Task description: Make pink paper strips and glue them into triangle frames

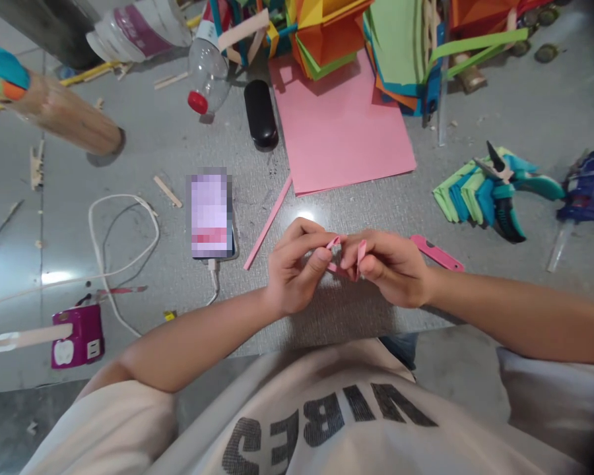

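Note:
Close together over the table's near edge, both my hands are closed on a folded pink paper strip (361,254). My left hand (299,264) pinches one end between thumb and forefinger. In a like pinch, my right hand (393,267) has the other end, which stands up as a small folded loop. Fingers hide part of the strip's middle. A flat pink strip (268,223) lies on the table beyond my left hand, beside a stack of pink paper sheets (346,145). Just past my right wrist rests a pink utility knife (436,253).
Left of my hands are a phone (210,214) with a white cable (90,227) and a purple power adapter (76,336). Pliers (505,191) lie on folded green and blue paper at right. A black case (260,115), plastic bottle (208,72) and wooden cylinder (69,115) are farther back.

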{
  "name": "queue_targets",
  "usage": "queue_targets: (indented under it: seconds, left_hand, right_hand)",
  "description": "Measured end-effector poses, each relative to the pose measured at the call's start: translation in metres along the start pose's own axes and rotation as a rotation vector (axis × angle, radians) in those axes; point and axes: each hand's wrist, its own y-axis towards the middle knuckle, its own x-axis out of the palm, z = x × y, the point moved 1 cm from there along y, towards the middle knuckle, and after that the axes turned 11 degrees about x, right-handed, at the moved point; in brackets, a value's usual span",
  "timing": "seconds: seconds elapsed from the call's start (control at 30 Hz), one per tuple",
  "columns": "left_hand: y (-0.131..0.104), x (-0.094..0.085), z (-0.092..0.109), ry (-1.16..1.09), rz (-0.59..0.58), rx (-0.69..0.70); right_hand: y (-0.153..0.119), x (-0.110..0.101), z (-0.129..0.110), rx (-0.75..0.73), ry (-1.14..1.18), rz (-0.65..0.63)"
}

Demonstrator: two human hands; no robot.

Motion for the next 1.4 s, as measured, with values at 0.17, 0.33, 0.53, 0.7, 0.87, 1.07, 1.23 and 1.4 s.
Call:
queue_targets:
  seconds: [0.17, 0.33, 0.53, 0.7, 0.87, 1.07, 1.23, 1.4]
  left_hand:
    - [0.0005, -0.0006, 0.0011, 0.005, -0.021, 0.016]
    - [0.0052, 0.0001, 0.0037, -0.014, -0.047, 0.066]
    - [0.0066, 0.0010, 0.0041, -0.001, -0.058, 0.098]
    - [0.0075, 0.0010, 0.0042, 0.028, -0.074, 0.109]
    - [0.0065, 0.0011, 0.0034, 0.016, -0.065, 0.112]
    - [0.0066, 0.0002, 0.0031, 0.002, -0.075, 0.109]
    - [0.0081, 0.0003, 0.0026, -0.018, -0.067, 0.109]
    - [0.0091, 0.0023, 0.0039, 0.002, -0.058, 0.082]
  right_hand:
    - [0.0027, -0.0012, -0.0021, -0.010, -0.106, -0.044]
    - [0.0055, -0.0013, -0.0061, -0.050, -0.150, -0.090]
    - [0.0057, -0.0013, -0.0078, -0.061, -0.204, -0.091]
    - [0.0058, -0.0014, -0.0065, -0.067, -0.227, -0.077]
    - [0.0062, -0.0006, -0.0075, -0.066, -0.249, -0.060]
    - [0.0042, -0.0036, -0.0082, -0.034, -0.290, -0.026]
    - [0.0029, -0.0080, -0.0036, 0.058, -0.182, 0.044]
    - [0.0061, -0.0096, -0.0027, 0.021, -0.135, 0.202]
